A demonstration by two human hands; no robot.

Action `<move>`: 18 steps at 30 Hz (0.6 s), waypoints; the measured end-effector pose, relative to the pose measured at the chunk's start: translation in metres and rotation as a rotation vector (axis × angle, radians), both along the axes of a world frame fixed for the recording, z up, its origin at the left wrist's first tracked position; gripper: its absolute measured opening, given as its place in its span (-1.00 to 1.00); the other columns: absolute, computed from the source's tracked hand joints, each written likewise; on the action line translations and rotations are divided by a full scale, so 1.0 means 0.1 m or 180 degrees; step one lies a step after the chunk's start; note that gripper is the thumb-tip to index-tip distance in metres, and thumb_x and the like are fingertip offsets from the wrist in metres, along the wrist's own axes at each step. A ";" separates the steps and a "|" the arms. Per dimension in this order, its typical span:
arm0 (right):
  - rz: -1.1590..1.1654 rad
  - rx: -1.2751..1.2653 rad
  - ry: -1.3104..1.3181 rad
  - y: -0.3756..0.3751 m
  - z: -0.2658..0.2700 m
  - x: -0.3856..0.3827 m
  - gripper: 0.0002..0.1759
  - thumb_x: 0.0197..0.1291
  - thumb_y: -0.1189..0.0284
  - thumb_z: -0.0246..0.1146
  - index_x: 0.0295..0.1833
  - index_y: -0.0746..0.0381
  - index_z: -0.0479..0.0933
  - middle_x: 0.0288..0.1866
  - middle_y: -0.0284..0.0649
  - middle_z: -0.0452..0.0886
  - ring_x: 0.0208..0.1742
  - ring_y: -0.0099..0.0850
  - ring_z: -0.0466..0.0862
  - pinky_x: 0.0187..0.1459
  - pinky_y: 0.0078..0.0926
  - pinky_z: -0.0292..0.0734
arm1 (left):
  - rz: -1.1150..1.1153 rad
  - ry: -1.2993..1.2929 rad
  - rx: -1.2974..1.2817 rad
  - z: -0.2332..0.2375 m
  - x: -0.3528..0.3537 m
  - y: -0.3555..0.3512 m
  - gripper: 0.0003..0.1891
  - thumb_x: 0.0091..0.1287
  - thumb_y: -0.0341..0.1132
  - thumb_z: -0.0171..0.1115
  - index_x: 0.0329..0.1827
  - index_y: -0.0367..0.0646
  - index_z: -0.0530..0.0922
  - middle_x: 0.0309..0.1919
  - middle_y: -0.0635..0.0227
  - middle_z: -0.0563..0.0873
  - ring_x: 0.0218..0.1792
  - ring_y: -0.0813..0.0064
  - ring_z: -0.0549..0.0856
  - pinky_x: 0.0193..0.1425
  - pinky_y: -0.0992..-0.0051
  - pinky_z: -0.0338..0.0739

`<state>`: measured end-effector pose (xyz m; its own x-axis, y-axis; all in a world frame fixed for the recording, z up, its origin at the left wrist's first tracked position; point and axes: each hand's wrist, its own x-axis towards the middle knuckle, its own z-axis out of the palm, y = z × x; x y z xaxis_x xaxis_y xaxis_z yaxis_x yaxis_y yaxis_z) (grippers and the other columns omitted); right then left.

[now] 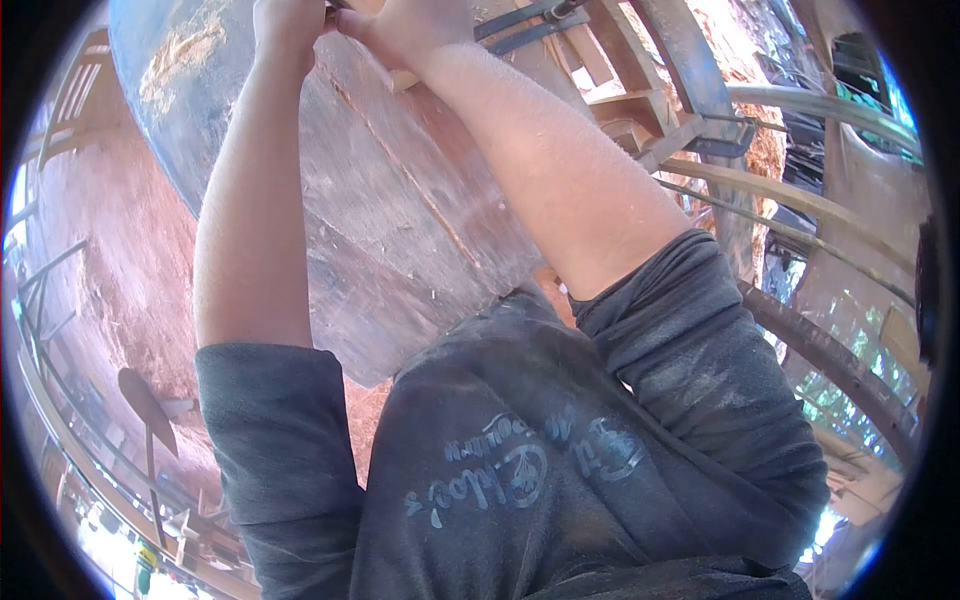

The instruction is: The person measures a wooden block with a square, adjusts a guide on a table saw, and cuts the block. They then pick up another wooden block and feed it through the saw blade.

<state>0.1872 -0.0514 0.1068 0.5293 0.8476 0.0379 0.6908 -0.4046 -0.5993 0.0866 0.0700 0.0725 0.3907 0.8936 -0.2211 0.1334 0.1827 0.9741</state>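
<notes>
Both forearms reach up over a worn, dusty worktable (360,250) to the top edge of the head view, where the hands are partly cut off. My left hand (288,30) is closed, fingers curled, close beside my right hand. My right hand (405,30) is closed too, its thumb pointing towards the left hand. A small dark thing (331,14) shows between them, too little of it to name. A pale wooden piece (402,80) peeks out under my right hand. A long narrow slot (400,165) runs across the tabletop below the hands.
Wood shavings (185,55) lie on the table's far left. Dark metal bars (530,28) and a wooden frame (630,105) stand at the upper right. Long wooden poles (800,200) run along the right. Sawdust covers the ground (130,270) at left, near a brown paddle-shaped piece (147,410).
</notes>
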 end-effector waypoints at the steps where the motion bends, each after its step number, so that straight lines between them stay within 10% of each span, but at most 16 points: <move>1: -0.0017 0.0006 -0.0039 0.02 -0.01 0.00 -0.23 0.22 -0.25 0.40 0.10 0.29 0.64 -0.09 0.20 0.81 -0.01 0.15 0.83 0.04 0.09 0.73 | -0.0011 -0.0040 -0.0013 0.00 0.00 0.01 -0.67 0.43 -0.41 0.43 0.21 -0.34 0.76 -0.24 0.31 0.82 -0.44 0.52 0.72 -0.41 0.49 0.58; 6: -0.0044 -0.0123 -0.0174 0.07 0.04 0.01 -0.18 0.20 -0.30 0.38 0.12 0.28 0.65 -0.09 0.19 0.81 -0.01 0.12 0.84 0.03 0.08 0.73 | -0.0090 -0.0055 -0.0149 -0.05 -0.06 0.19 -0.61 0.40 -0.39 0.50 0.22 -0.43 0.73 -0.03 0.14 0.81 -0.23 0.42 0.83 -0.12 0.52 0.76; 18: 0.0065 -0.0110 -0.0132 0.24 -0.06 0.03 -0.14 0.14 -0.22 0.43 0.19 0.38 0.66 -0.08 0.13 0.82 0.02 0.04 0.85 0.09 -0.04 0.76 | -0.0145 -0.0044 -0.0164 -0.04 -0.04 0.36 -0.55 0.38 -0.43 0.52 0.23 -0.56 0.65 -0.05 0.10 0.80 -0.24 0.40 0.83 -0.20 0.52 0.76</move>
<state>0.1897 -0.0269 0.1012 0.5103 0.8595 0.0299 0.7232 -0.4100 -0.5558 0.0829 0.1055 0.0685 0.4340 0.8624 -0.2607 0.1292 0.2269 0.9653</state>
